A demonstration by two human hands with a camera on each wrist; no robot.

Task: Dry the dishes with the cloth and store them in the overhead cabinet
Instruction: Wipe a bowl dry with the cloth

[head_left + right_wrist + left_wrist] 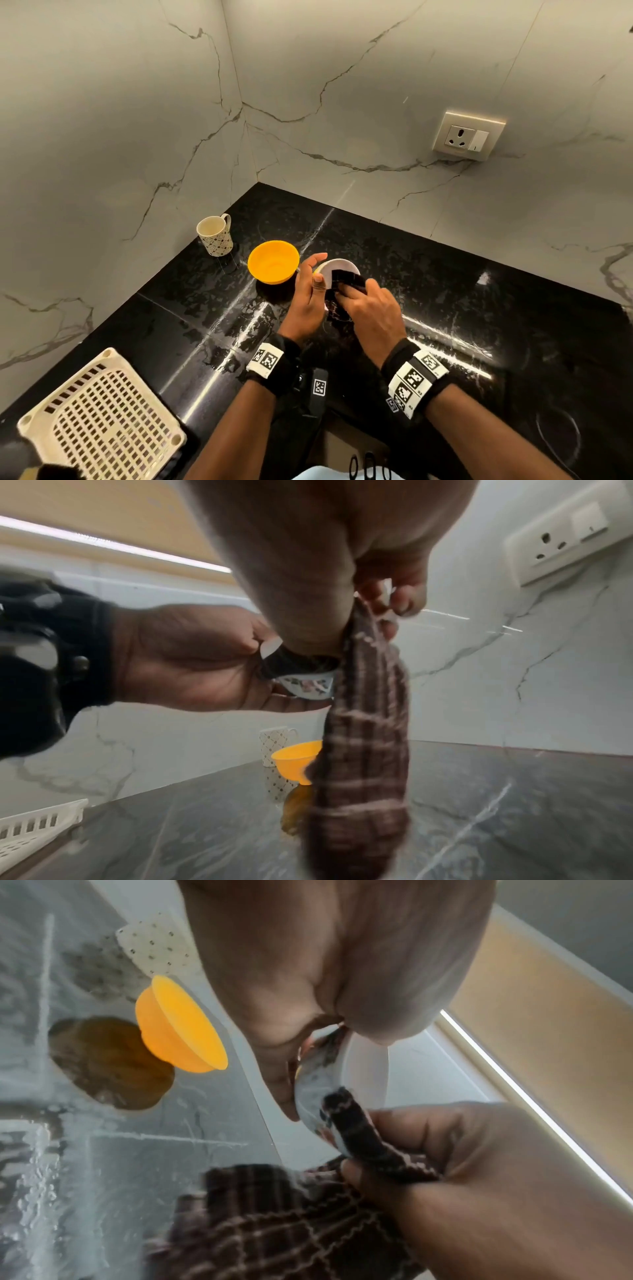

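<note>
Small white ceramic bowl with a floral print on its outside [337,269] is what I'm drying right now; it's held up off the glossy black stone worktop [445,291], just right of the yellow plastic bowl [273,262]. My left hand [308,298] cups it from below and the side, with the fingers [291,704] curled under its base and the thumb by the rim. My right hand [371,310] grips the dark brown checked cloth [363,764], pinching a fold over the rim so part lies inside the bowl while the rest hangs down. I'd judge the wiping step is under way, with the yellow bowl and the patterned cream mug [215,235] behind it waiting. Next I'd need to turn the bowl in my left hand to work round the wall, then lift it to the cabinet, which isn't in view. The outside looks glazed and probably slick, so I'd keep a firm hold
</note>
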